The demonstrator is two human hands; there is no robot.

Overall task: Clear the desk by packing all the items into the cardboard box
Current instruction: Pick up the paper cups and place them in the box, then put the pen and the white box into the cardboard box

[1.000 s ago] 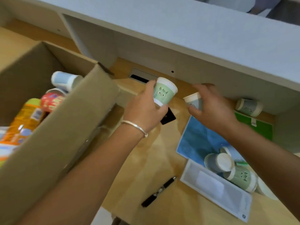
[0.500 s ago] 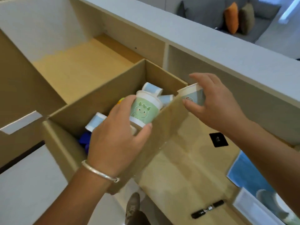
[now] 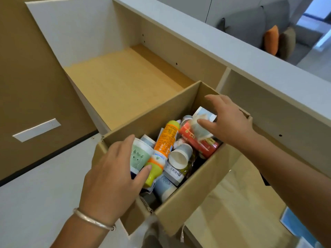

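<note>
Inside cardboard box (image 3: 188,201) | left hand (image 3: 114,174) grips green cup (image 3: 139,156) | right hand (image 3: 227,120) above, fingers spread, empty

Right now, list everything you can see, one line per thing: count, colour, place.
cardboard box: 1, brown, open, centre, at the desk's edge
green cup: 1, pale green with a cartoon print, in the box's near-left corner
orange bottle: 1, orange and yellow, lying in the box
white-inside cup: 1, on its side, mid-box
red packet: 1, red, right side of box
desk: 1, light wood, right of box
cushion: 1, orange, on the far sofa
bracelet: 1, silver, left wrist
left hand: grips the green cup
right hand: fingers spread over the box
</note>
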